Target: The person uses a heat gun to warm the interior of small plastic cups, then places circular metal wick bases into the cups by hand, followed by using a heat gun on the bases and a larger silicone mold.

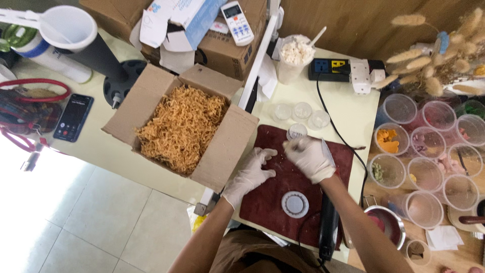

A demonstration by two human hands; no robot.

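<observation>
On the dark red mat [273,197], the gloved left hand [252,172] rests with fingers spread; the right hand [310,156] pinches something small, best kept low above the mat, near the small clear lidded cup [296,132].

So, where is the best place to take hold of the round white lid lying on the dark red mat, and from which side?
Probably the outer rim of the round white lid, with the grip coming down from above and the fingertips on opposite edges. It lies flat on the dark red mat, apart from both gloved hands, so only its thin edge offers a hold; the ribbed-looking rim may help against slipping.
</observation>
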